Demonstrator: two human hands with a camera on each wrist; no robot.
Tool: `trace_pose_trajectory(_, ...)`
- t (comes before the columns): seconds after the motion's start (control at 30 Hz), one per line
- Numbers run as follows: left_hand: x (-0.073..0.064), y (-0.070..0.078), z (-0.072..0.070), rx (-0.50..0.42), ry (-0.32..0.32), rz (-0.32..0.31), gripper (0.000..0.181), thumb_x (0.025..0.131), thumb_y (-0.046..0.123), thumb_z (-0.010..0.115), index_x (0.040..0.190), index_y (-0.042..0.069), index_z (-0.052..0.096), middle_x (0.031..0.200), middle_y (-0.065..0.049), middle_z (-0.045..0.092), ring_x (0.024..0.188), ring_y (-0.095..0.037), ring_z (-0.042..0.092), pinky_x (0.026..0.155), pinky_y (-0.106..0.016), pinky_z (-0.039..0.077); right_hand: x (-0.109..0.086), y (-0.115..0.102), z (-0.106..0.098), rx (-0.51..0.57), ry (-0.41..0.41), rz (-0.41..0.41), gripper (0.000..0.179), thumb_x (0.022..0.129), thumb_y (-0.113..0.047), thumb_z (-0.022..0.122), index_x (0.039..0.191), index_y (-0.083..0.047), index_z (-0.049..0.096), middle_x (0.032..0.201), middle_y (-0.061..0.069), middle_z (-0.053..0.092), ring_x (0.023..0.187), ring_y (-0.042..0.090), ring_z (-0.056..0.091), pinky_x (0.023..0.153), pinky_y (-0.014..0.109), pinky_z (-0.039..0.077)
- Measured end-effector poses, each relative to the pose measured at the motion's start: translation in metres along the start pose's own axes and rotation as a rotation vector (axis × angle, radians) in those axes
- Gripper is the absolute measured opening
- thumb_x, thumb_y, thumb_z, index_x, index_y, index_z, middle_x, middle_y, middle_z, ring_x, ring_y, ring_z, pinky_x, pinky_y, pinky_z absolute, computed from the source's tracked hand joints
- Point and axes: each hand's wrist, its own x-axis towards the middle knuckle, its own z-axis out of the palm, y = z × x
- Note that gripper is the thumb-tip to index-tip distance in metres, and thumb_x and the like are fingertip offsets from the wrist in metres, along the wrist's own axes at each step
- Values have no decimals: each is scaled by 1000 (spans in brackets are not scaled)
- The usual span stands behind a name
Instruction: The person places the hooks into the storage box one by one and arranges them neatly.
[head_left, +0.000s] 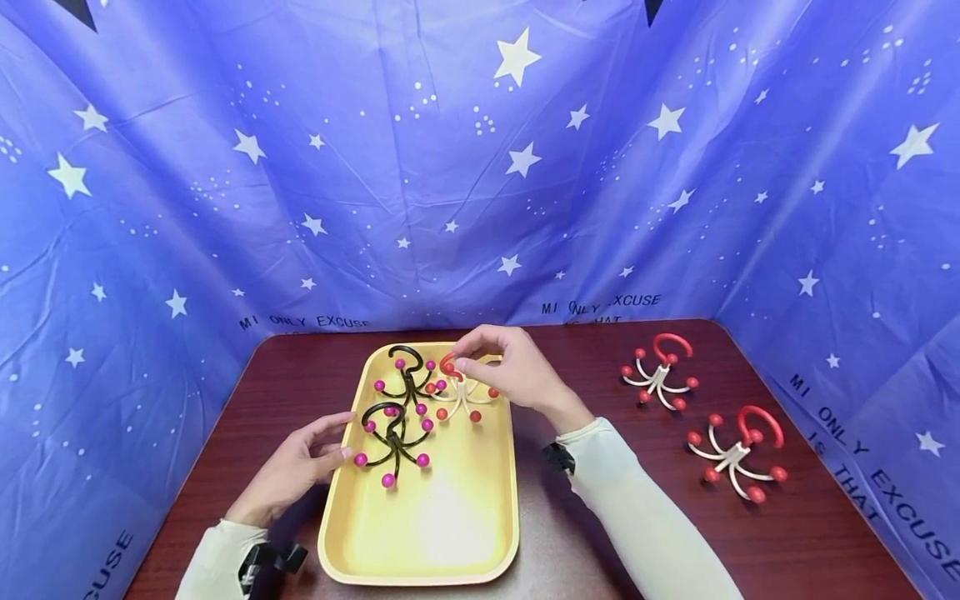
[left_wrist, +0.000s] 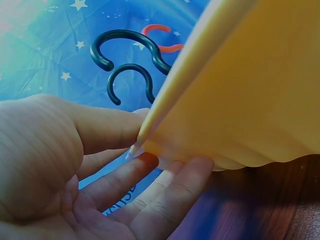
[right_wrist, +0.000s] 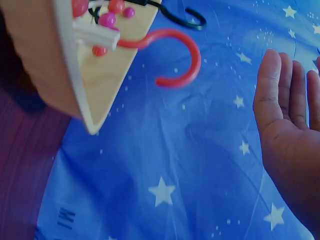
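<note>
My left hand (head_left: 296, 462) holds the left rim of a yellow tray (head_left: 420, 533), thumb over the edge and fingers against the outer wall (left_wrist: 240, 100). Two black claw-shaped massagers with pink ball tips stand in the tray, a nearer one (head_left: 393, 446) and a farther one (head_left: 408, 385). Beside the farther one, at the tray's back right, is a white massager (head_left: 462, 392) with red balls and a red hook handle (right_wrist: 195, 55). Over that handle hovers my right hand (head_left: 517, 367); the right wrist view shows its fingers (right_wrist: 270, 90) straight and apart from the hook.
Two more white massagers with red balls stand on the dark wooden table (head_left: 600, 517) at the right, one farther back (head_left: 658, 379) and one nearer (head_left: 735, 457). A blue star-printed cloth (head_left: 450, 167) surrounds the table at back and sides.
</note>
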Motion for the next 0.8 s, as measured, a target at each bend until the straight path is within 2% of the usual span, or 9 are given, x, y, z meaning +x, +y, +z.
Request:
trace_pose_trajectory(0.13, 0, -3, 1, -4, 5, -22, 65, 100, 6, 70, 159, 7, 43, 152, -32, 49, 109, -25, 74, 80, -47, 66, -5, 2, -14, 38, 20, 3, 17, 95, -7, 77, 111, -1, 76, 106, 16, 78, 89, 20, 73, 75, 28, 60)
trace_pose_trajectory(0.33, 2, -4, 2, 12, 21, -44, 62, 101, 5, 69, 158, 11, 45, 149, -30, 52, 105, -26, 74, 79, -47, 66, -11, 4, -35, 31, 65, 1, 16, 95, -8, 78, 110, -4, 77, 106, 21, 76, 92, 18, 74, 82, 27, 61)
trace_pose_trajectory(0.47, 2, -3, 3, 14, 26, -46, 61, 101, 5, 68, 157, 12, 45, 149, -30, 53, 105, -27, 74, 79, -46, 66, -18, 5, -48, 52, 93, 12, 18, 94, -5, 77, 111, 1, 75, 109, 25, 74, 90, 17, 74, 82, 27, 63)
trace_pose_trajectory(0.57, 2, -3, 3, 17, 35, -50, 61, 101, 6, 69, 157, 12, 46, 149, -30, 53, 105, -28, 74, 78, -46, 66, -24, 9, -58, 75, 118, 32, 21, 94, -4, 77, 113, 4, 73, 108, 20, 74, 88, 14, 75, 81, 29, 65)
trace_pose_trajectory(0.8, 0, -3, 3, 27, 36, -54, 59, 102, 6, 67, 157, 13, 46, 150, -29, 53, 105, -26, 74, 77, -46, 66, -39, 15, -84, 80, 195, 41, 25, 94, -2, 77, 116, 8, 71, 101, 0, 78, 84, 11, 76, 80, 30, 65)
